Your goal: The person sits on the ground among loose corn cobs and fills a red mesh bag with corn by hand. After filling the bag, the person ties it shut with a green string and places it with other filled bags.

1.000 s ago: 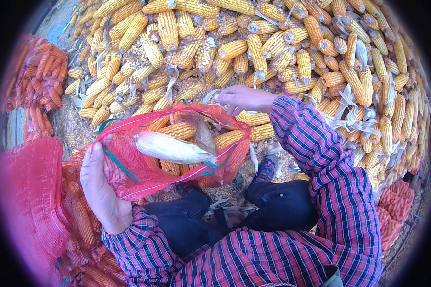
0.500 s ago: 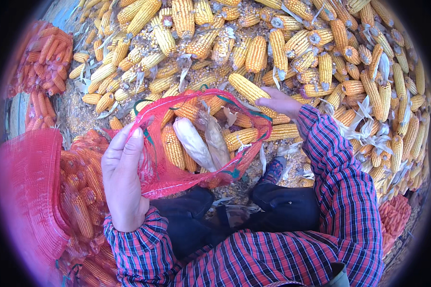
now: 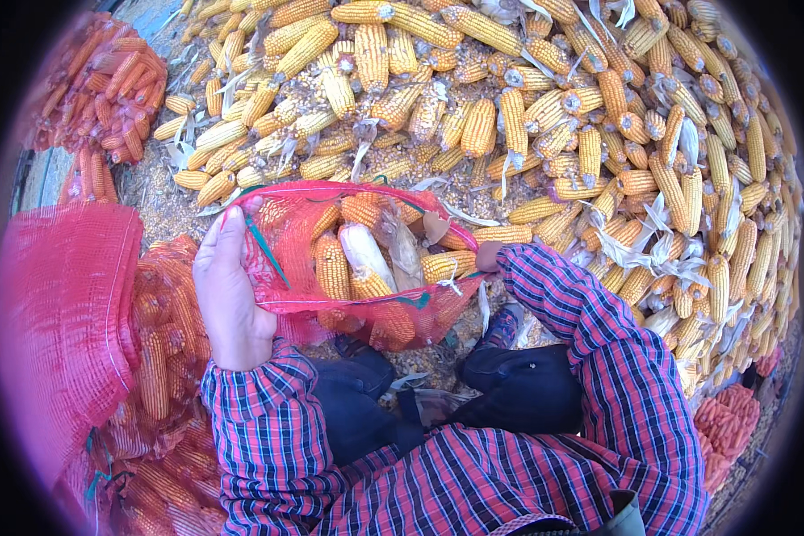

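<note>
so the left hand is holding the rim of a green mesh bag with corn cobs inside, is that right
Not quite: the mesh bag is red, not green, as the head view shows. The left hand does hold its rim, and corn cobs lie inside.

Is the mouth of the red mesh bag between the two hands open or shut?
Open: the red mesh bag is spread between the left hand and right hand, and its gaping mouth shows corn cobs inside.
</note>
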